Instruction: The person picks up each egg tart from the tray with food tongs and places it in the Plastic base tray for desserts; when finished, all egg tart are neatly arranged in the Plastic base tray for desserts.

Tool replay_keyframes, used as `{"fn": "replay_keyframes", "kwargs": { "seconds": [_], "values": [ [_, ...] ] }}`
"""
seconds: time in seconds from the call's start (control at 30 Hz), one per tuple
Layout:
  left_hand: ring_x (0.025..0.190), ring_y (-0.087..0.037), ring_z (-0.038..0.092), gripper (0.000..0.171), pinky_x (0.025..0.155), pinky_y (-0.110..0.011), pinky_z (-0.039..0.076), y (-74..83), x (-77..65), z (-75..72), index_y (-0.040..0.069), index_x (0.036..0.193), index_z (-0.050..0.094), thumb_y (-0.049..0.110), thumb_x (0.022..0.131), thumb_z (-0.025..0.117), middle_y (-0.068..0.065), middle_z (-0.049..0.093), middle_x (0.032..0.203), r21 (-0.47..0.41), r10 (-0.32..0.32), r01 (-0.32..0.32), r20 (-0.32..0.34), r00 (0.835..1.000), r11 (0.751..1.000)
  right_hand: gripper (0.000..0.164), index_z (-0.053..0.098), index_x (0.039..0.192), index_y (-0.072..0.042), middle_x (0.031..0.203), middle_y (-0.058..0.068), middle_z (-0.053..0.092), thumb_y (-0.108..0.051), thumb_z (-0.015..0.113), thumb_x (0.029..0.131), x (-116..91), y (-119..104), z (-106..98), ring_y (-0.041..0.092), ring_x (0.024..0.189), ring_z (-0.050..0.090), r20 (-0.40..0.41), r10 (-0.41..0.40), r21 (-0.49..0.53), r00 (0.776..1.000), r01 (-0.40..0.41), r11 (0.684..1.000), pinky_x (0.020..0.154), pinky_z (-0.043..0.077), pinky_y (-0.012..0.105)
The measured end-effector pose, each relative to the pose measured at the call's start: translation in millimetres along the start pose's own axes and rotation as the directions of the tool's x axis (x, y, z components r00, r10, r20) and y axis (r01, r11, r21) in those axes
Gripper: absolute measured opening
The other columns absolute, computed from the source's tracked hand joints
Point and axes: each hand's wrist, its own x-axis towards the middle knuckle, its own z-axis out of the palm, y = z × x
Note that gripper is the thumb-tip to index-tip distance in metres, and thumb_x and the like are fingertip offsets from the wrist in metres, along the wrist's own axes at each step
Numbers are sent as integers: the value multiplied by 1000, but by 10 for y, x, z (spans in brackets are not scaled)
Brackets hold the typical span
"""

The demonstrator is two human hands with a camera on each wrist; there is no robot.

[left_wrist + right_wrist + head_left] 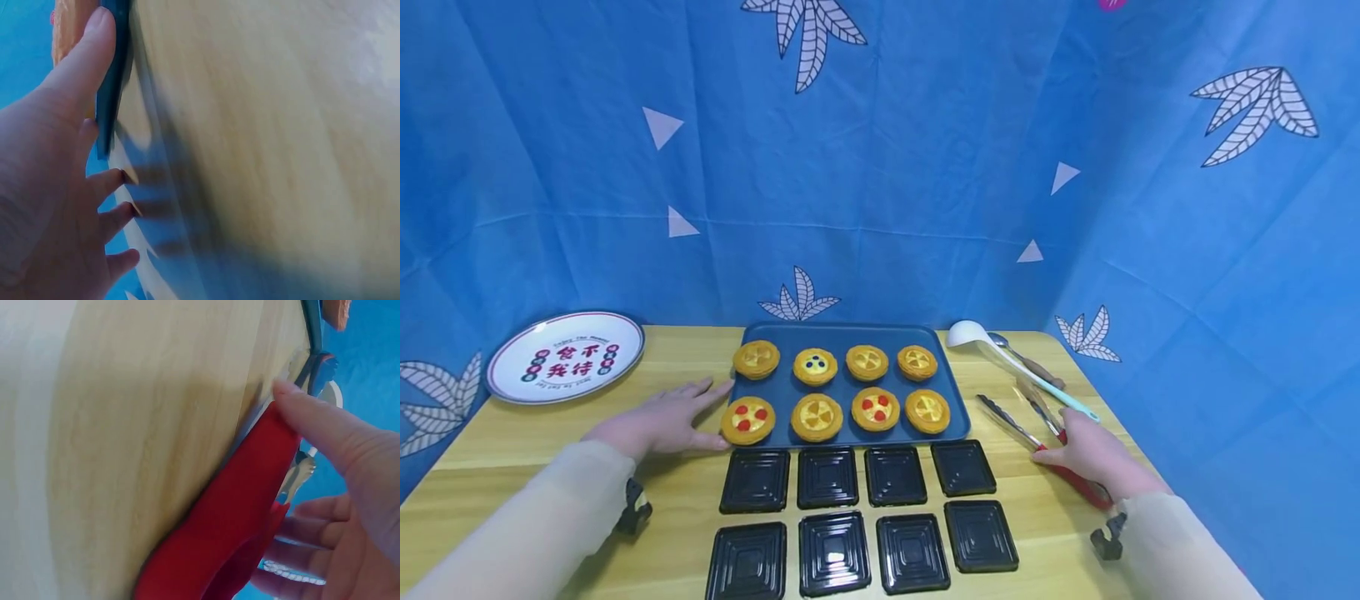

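Note:
A blue baking tray [842,333] carries two rows of egg tarts, some topped with red pieces and one with dark berries. At its left edge my left hand [662,421] lies with fingers spread, the thumb close to the front-left tart [748,419] with red topping. In the left wrist view, that thumb reaches along the tray's rim [111,75]. On the right, my right hand [1097,454] holds red-handled metal tongs [1084,486], whose arms stand apart on the table. The right wrist view has the thumb on one red handle [231,487] and the fingers at the other.
Several black square plastic trays [835,552] lie in two rows before the baking tray. A white plate [542,342] with red characters sits back left. A white ladle [970,333] with a mint handle and a wooden-handled utensil [1041,372] lie back right. Blue cloth [880,167] hangs behind.

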Motion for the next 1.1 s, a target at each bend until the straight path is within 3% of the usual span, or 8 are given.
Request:
{"fn": "replay_keyframes", "kwargs": {
  "seconds": [0.17,0.27,0.47,0.57,0.7,0.9,1.1],
  "values": [
    [134,-62,19,106,103,-75,21,11,13,-22,13,158,25,69,78,67,-34,17,155,-40,-2,2,17,1000,999,55,51,84,-5,68,5,46,-47,85,74,-11,73,48,19,58,44,44,75,16,996,-75,997,51,36,32],
    [134,-63,18,106,103,-75,21,32,9,-47,11,157,25,66,78,69,-35,15,155,-60,-4,6,33,999,998,59,56,93,0,71,4,50,-49,83,75,15,93,72,19,60,47,30,73,49,997,-74,996,53,39,32],
    [135,-63,16,107,104,-75,20,62,32,-72,10,157,23,62,78,72,-37,13,154,-82,-10,15,63,998,997,72,52,127,10,96,13,61,-38,82,81,41,-33,24,23,79,58,-72,-28,195,997,42,980,67,49,37],
    [135,-63,15,107,104,-75,19,57,44,-69,10,158,22,62,78,72,-37,12,155,-91,-16,23,71,997,996,71,53,132,6,103,18,63,-32,84,80,39,-179,-23,24,82,61,-118,-68,280,991,99,955,66,51,37],
    [136,-62,12,107,104,-75,17,51,51,-88,10,158,21,62,79,71,-37,10,155,-102,-21,28,69,997,994,71,55,131,3,102,18,65,-29,87,76,22,-374,-50,20,77,62,-110,-99,364,989,133,922,62,52,34],
    [136,-62,12,105,105,-75,17,94,35,-126,10,158,21,61,81,71,-36,10,155,-88,-16,22,70,997,996,67,62,126,4,103,13,64,-28,89,73,7,-506,-3,17,76,59,-93,-161,321,982,183,929,62,51,30],
    [137,-61,11,105,105,-74,17,93,23,-84,11,158,20,61,81,71,-35,10,156,-88,-38,45,80,996,995,62,66,122,5,93,7,62,-27,88,74,-7,-537,62,18,75,53,-76,-184,271,980,198,942,62,49,30]
  ]
}}
